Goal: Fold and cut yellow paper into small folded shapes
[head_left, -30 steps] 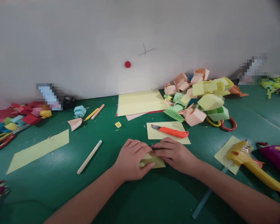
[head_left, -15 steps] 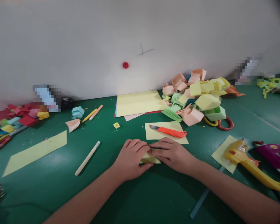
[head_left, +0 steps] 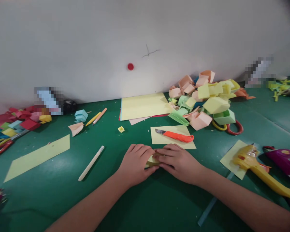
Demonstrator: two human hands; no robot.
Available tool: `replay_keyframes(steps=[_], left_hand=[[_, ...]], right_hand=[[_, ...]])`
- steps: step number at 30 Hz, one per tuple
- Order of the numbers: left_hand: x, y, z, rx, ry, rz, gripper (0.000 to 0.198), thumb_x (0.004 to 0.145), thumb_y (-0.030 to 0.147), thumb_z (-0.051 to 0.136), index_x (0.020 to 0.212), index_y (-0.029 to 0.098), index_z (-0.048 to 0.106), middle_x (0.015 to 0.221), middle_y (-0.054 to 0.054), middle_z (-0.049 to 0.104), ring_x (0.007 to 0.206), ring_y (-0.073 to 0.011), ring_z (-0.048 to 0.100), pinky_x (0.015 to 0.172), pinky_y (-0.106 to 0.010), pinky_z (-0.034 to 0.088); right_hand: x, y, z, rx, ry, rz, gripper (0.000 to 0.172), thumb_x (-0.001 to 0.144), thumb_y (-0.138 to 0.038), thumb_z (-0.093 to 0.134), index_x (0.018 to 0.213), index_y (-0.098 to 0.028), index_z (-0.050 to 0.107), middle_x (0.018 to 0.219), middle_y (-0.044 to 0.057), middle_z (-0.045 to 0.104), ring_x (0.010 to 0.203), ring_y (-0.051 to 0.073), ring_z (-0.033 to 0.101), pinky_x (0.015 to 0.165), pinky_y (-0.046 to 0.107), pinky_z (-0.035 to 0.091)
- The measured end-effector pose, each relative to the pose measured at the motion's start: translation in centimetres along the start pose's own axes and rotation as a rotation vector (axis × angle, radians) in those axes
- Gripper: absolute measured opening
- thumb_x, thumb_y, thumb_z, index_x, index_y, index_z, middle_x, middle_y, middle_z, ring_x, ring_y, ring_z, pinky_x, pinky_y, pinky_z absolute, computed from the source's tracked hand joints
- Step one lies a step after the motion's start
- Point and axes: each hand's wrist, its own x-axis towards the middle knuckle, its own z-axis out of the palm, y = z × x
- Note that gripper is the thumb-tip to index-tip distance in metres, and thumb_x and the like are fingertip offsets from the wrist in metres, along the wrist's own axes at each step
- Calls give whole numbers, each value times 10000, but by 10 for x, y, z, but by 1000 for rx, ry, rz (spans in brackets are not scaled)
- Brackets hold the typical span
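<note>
Together, two hands (head_left: 137, 166) hold one yellow paper (head_left: 150, 160) near one knife (head_left: 178, 136).

L hand (head_left: 137, 166) & R hand (head_left: 181, 163) round sm. yel. paper (head_left: 149, 161), orange cutter (head_left: 178, 136) just beyond, glue gun (head_left: 246, 158) to R

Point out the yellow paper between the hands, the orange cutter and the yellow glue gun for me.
Yellow paper (head_left: 150, 162), head view: its small uncovered part.
Orange cutter (head_left: 178, 136), head view: its handle.
Yellow glue gun (head_left: 246, 157), head view: its body.

Paper (head_left: 149, 161) part-hidden by fingers (head_left: 167, 152), purple tool (head_left: 281, 159) cropped
</note>
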Motion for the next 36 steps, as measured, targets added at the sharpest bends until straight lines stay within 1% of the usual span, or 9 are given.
replay_keyframes(steps=[4, 7, 12, 15, 18, 20, 24, 29, 36], left_hand=[[0, -1, -3, -14, -2, 1, 322, 886, 435, 684, 1126, 222, 663, 1162, -57, 704, 1094, -258, 615, 926, -419, 437], [-3, -5, -5, -20, -12, 24, 362, 867, 400, 707, 1185, 233, 662, 1194, -58, 702, 1122, -267, 608, 945, -433, 441], [-10, -10, -6, 54, -7, 106, 302, 924, 341, 667, 1207, 235, 677, 1240, -66, 693, 1176, -274, 584, 952, -450, 434], [-16, -5, -9, 103, -4, 107, 264, 960, 330, 624, 1190, 214, 679, 1232, -67, 696, 1132, -271, 586, 893, -444, 429], [-20, 1, -12, 166, -7, 61, 203, 975, 293, 593, 1137, 224, 694, 1236, -59, 693, 1059, -270, 582, 803, -437, 404], [-21, 3, -13, 168, -7, 40, 171, 966, 278, 606, 1097, 227, 703, 1193, -54, 705, 1042, -271, 572, 787, -433, 389], [-21, 4, -14, 47, -33, 12, 171, 902, 329, 708, 1022, 207, 708, 1082, -42, 717, 1043, -268, 563, 805, -426, 373], [-20, -1, -13, -83, -86, -45, 80, 917, 269, 688, 970, 212, 706, 1024, -13, 707, 998, -228, 571, 818, -405, 352], [-20, -16, -13, -185, -118, 41, 140, 957, 227, 621, 1074, 241, 698, 1018, -15, 692, 944, -191, 588, 803, -370, 368]], right_hand=[[-2, 3, 1, -19, 1, -20, 259, 977, -248, 593, 1214, -241, 695, 1300, 80, 700, 1081, 261, 625, 912, 462, 550], [-1, 5, -1, -65, -1, -45, 282, 985, -213, 574, 1245, -240, 680, 1330, 65, 686, 1107, 267, 619, 910, 460, 553], [0, 7, -6, -97, -17, -115, 282, 974, -245, 618, 1247, -218, 683, 1336, 53, 686, 1191, 296, 600, 941, 484, 551], [0, 7, -8, -123, -38, -122, 269, 986, -242, 598, 1236, -212, 691, 1347, 59, 678, 1215, 303, 592, 937, 492, 550], [-1, 5, -10, -126, -73, -133, 280, 993, -255, 592, 1256, -218, 679, 1350, 55, 676, 1203, 297, 599, 964, 504, 531], [-1, 4, -12, -126, -86, -144, 289, 993, -263, 596, 1268, -217, 672, 1353, 57, 675, 1203, 292, 599, 985, 510, 514], [-1, 4, -14, -125, -106, -139, 285, 1005, -255, 576, 1272, -214, 667, 1369, 54, 664, 1214, 293, 582, 995, 510, 493], [-2, 5, -14, -74, -69, -129, 237, 1030, -265, 538, 1193, -230, 705, 1292, 27, 713, 1159, 266, 599, 979, 482, 488], [-4, 10, -13, 3, -72, -96, 254, 1010, -246, 564, 1215, -241, 713, 1321, -1, 697, 1164, 263, 595, 976, 460, 511]])
